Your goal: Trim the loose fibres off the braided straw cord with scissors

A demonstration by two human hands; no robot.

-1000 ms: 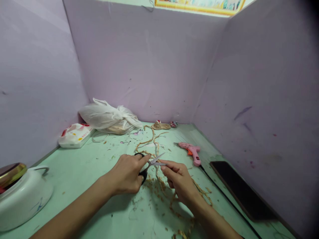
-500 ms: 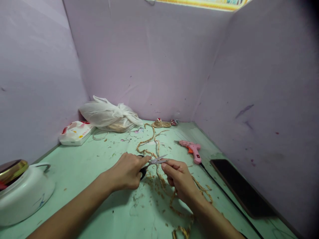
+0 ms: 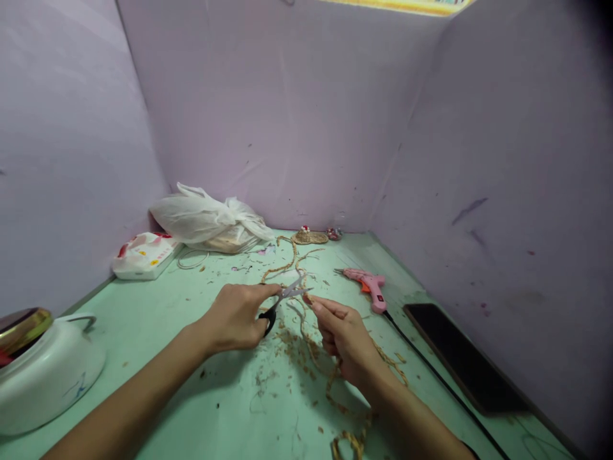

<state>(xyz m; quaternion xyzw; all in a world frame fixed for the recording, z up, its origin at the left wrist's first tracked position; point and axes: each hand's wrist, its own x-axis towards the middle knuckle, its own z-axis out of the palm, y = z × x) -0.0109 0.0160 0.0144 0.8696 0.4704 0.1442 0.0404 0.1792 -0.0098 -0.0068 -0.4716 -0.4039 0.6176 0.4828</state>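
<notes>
My left hand (image 3: 239, 316) is closed on black-handled scissors (image 3: 289, 291), their blades parted and pointing right. Thumb and fingers of my right hand (image 3: 342, 329) pinch a braided straw cord (image 3: 309, 299) close beside the blade tips. More of this tan cord (image 3: 330, 390) trails below the right hand toward the near edge, where it ends in a loose coil. Another stretch of cord (image 3: 287, 265) runs to the back of the table. Whether the blades touch the cord cannot be made out.
A pink glue gun (image 3: 368, 284) with a black cable and a dark phone-like slab (image 3: 462, 358) lie at right. A small straw hat (image 3: 306, 236), a white plastic bag (image 3: 211, 217) and a tissue pack (image 3: 146, 255) are at the back. A white pot (image 3: 52, 377) stands left. Straw scraps litter the green tabletop (image 3: 230, 409).
The scissors in my left hand have moved slightly left and up, with the blades opened wider. My right hand has stayed nearly in place, still pinching the cord.
</notes>
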